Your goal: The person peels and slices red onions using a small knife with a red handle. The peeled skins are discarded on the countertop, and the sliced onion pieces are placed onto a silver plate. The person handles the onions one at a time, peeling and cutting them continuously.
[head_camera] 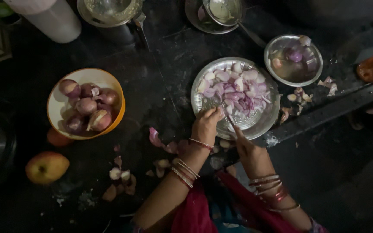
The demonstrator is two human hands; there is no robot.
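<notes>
hands [206, 125] work over steel plate [203, 101] of cut onion [236, 88]

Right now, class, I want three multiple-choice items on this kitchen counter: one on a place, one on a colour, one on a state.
1. Where is the apple?
A. below the onion bowl
B. on the steel plate
C. in the small steel bowl

2. The onion bowl's outside is:
A. blue
B. orange
C. green

3. The onions on the plate are:
A. whole
B. unpeeled
C. cut up

Answers: 1 A, it lies on the counter lower left; 2 B, orange rim shows; 3 C, loose pieces are heaped by both hands.
</notes>
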